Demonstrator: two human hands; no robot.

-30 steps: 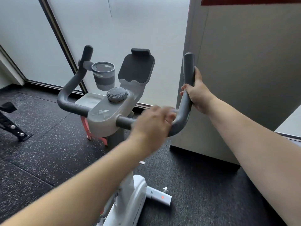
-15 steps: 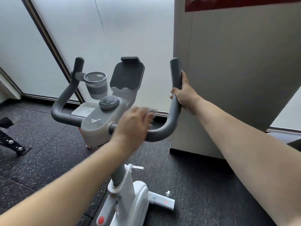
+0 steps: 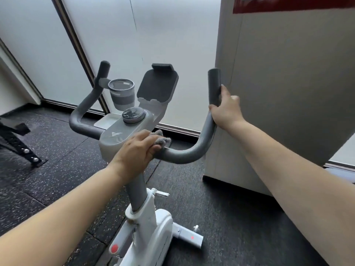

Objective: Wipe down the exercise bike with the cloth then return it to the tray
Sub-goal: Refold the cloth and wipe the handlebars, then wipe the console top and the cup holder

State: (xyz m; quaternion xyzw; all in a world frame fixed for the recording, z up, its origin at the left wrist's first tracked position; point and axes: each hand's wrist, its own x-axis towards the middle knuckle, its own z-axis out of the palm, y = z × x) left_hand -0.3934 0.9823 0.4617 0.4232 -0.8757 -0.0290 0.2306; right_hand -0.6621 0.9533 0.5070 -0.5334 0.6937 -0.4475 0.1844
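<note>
A white exercise bike (image 3: 153,227) with grey handlebars (image 3: 182,155) stands in front of me. My left hand (image 3: 137,148) presses a small grey cloth (image 3: 163,140) onto the right handlebar, close to the console (image 3: 123,135); only a tuft of cloth shows past the fingers. My right hand (image 3: 225,110) grips the upright end of the right handlebar. A white tray (image 3: 106,120) sits behind the console, partly hidden.
A grey cup holder (image 3: 121,95) and a dark tablet holder (image 3: 157,85) rise above the console. A white cabinet (image 3: 288,93) stands close on the right. Frosted glass panels lie ahead. A black metal frame (image 3: 19,144) sits on the dark rubber floor at left.
My left hand has slid the cloth leftward along the handlebar from the bend toward the console. The right hand keeps its grip on the upright end. My view has tilted up slightly.
</note>
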